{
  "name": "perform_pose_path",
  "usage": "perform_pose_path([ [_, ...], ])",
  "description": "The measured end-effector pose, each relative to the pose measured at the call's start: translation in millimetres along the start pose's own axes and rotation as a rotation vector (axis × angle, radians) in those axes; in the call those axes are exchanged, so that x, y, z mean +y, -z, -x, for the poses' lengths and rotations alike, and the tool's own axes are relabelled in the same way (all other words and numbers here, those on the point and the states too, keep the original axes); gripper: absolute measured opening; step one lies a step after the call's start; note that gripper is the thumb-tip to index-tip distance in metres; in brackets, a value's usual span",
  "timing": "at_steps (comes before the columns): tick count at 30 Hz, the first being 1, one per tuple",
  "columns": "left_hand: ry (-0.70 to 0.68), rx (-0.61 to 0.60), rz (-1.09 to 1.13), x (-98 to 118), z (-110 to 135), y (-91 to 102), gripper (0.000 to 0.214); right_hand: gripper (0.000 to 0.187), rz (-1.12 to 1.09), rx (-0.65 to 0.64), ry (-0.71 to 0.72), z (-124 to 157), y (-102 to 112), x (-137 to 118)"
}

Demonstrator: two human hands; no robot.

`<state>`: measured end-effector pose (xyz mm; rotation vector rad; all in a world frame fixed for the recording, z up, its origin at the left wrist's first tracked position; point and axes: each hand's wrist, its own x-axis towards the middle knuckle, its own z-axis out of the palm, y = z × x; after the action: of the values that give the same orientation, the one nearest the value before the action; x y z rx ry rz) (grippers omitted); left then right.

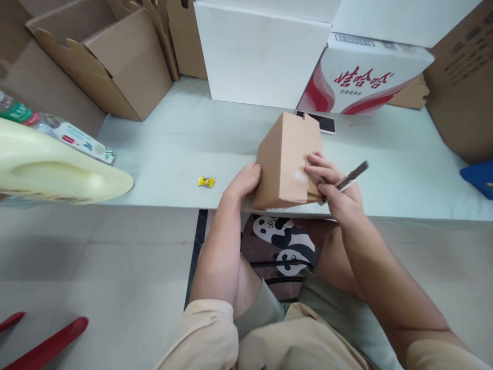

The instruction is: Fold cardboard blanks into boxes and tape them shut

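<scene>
A small brown cardboard box [283,154] stands tilted near the front edge of the table. Against its left side is my left hand [246,181], curled round with most of its fingers hidden. On the right side my right hand [337,187] presses its fingertips to the box's flap. A slim grey tool with a dark end [354,173], which looks like a cutter, is held between that hand's thumb and fingers and points up to the right. Partly behind the box lies a phone [327,124].
A yellow wrapped candy [206,182] lies left of the box. Further left are a pale yellow jug [61,167], a bottle [17,110] and a white carton [84,141]. Open cardboard boxes [142,67], a white box [262,56] and a red-white carton [362,77] line the back.
</scene>
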<state>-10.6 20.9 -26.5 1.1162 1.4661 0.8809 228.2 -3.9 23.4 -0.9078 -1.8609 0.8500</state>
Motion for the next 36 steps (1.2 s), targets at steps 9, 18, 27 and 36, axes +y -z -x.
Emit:
perform_pose_path([
  [9,-0.848,0.162,-0.090,24,8,11.5,0.034,0.031,0.154,-0.075,0.064,-12,-30,-10],
  [18,-0.841,0.199,-0.126,28,10,5.5,0.033,0.024,-0.225,0.224,-0.348,13,0,-39],
  [27,-0.951,0.450,-0.249,29,27,-38.9,0.034,0.022,-0.254,0.183,-0.388,41,13,-52],
  [36,-0.988,0.457,-0.341,21,30,-55.2,0.040,0.022,-0.242,0.324,-0.200,33,4,-51],
])
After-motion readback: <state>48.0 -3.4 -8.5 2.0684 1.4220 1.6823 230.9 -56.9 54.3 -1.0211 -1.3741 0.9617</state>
